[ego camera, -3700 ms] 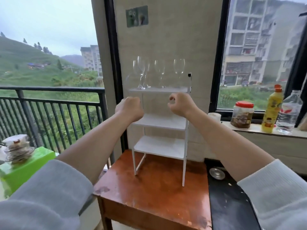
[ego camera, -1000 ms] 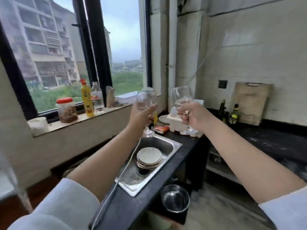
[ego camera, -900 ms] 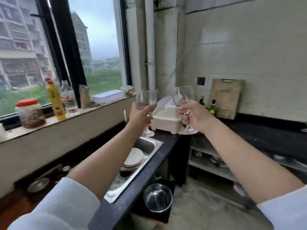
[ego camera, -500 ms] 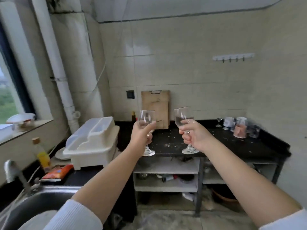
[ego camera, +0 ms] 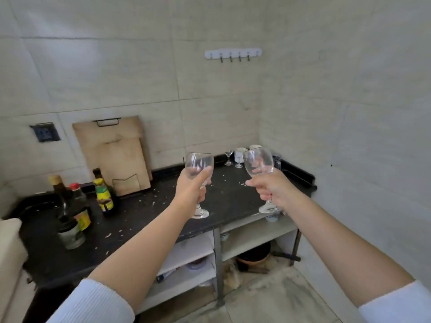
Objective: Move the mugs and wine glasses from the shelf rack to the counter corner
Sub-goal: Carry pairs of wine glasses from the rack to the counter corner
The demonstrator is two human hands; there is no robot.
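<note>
Pale tiled walls (ego camera: 130, 73) met in a corner, where a white hook rail (ego camera: 233, 54) hung high on the back wall and a dark wall socket (ego camera: 44, 134) sat lower at the left. A black counter (ego camera: 149, 213), flecked with pale crumbs, ran along the back wall above open white shelves (ego camera: 254, 231) on a metal frame. Two wooden cutting boards (ego camera: 116, 157) leaned against the tiles, and the floor (ego camera: 275, 297) was light marbled stone under soft, even light.

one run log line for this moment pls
phase: carry | left hand: holds wine glass | right hand: holds second wine glass | both upright, above black counter | corner mugs ahead
</note>
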